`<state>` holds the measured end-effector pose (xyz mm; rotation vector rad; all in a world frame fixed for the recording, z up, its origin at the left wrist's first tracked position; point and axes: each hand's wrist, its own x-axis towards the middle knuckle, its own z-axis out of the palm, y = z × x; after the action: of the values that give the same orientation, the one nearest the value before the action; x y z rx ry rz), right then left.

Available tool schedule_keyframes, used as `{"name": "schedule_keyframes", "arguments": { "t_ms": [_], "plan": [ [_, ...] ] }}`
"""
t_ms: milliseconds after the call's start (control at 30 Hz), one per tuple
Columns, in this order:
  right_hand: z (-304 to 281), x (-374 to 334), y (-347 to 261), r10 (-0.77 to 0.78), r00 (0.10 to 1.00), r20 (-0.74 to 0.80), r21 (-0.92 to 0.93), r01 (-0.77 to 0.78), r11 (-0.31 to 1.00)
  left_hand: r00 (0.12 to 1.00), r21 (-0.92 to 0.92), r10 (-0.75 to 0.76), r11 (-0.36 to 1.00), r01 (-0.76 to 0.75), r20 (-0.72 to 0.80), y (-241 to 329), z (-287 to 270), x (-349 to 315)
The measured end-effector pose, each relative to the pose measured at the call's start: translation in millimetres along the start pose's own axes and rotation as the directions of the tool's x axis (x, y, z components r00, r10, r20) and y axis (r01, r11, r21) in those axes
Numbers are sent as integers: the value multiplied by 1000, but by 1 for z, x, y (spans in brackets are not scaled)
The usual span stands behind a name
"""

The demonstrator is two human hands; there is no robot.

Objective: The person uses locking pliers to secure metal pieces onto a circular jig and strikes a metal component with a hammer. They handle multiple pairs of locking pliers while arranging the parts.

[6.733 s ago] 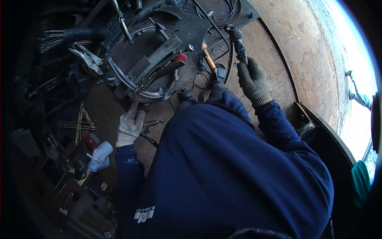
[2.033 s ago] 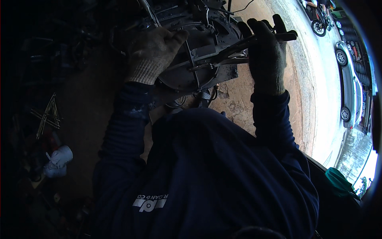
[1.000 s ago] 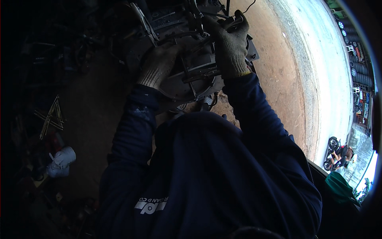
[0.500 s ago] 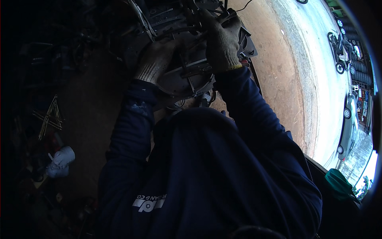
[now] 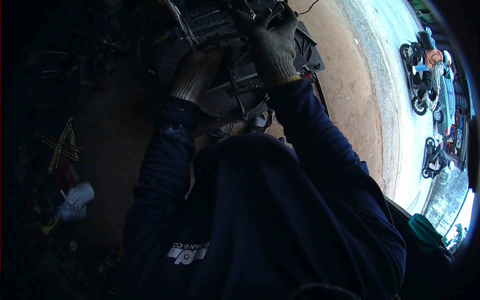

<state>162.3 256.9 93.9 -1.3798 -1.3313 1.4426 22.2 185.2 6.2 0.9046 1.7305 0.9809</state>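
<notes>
A dark metal machine (image 5: 222, 102), with a rounded plate, bars and brackets, fills the top of the head view. My left hand (image 5: 197, 75), in a knitted work glove, rests against its left part; its fingers disappear into shadow. My right hand (image 5: 275, 52), gloved the same way with a yellow cuff edge, is over the machine's upper right. Its fingers are curled round something dark with a greyish end, too dim to name. A light metal strip (image 5: 250, 79) runs across the machine between and below the hands.
Thin brass-coloured rods (image 5: 62, 145) lie on the dark floor at left, above a whitish bundle (image 5: 76, 200). A green cloth (image 5: 427, 232) hangs at lower right. Beyond the brown ground (image 5: 345, 95) runs a street with motorcycles (image 5: 422, 75) and a car (image 5: 447, 100).
My right hand has shifted slightly up and left, its fingers still curled. My left hand stays nearly in place. Out on the street, the motorcycles and car stand at different spots.
</notes>
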Motion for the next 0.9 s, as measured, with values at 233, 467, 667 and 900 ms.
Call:
{"name": "schedule_keyframes", "arguments": {
  "t_ms": [233, 467, 667, 900],
  "plan": [
    [-8, 6, 19, -110, 988, -107, -126, 96, 987, 999, 2, -11, 1000, 11, 43, -12, -1, 10],
    [-23, 15, 17, -265, 964, -2, 253, 257, 933, 955, 345, 298, 897, -278, -5, -11, -8, -23],
    [-20, -20, -2, -466, 879, 103, 226, 435, 871, 798, 338, 591, 780, -527, -118, 22, -9, -66],
    [-37, -55, -6, -571, 626, 532, -116, 721, 683, 780, -143, 610, 792, -593, 142, 15, -7, -98]
  ]
}}
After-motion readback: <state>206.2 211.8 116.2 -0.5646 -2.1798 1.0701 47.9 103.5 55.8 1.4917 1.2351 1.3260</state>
